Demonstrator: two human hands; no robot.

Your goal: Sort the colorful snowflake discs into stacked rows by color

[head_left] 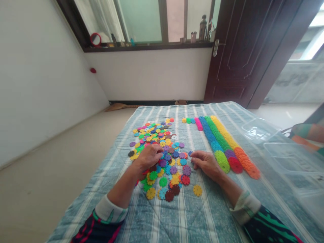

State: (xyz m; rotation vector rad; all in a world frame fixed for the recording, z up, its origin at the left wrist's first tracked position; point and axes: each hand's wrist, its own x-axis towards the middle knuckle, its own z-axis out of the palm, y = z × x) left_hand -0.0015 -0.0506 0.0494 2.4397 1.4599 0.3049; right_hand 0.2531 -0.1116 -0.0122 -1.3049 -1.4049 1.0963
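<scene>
A loose pile of notched plastic discs (163, 182) in many colours spreads over the striped bedspread. My left hand (150, 157) rests on the left part of the pile, fingers curled down and closed; what is under the fingertips, if anything, is hidden. Between the thumb and fingers of my right hand (205, 163), just right of the pile, a blue disc (190, 153) is pinched. Beyond that hand lie overlapping rows sorted by colour: a blue row (207, 130), a green row (217, 131) and a yellow row (225, 131), with orange discs (246, 162) at the near end.
Clear plastic boxes (262, 130) stand on the right side of the bedspread (182, 222). A single yellow disc (197, 190) lies apart near the front. Behind are a windowsill (152, 46) with small items and a dark red door (235, 50).
</scene>
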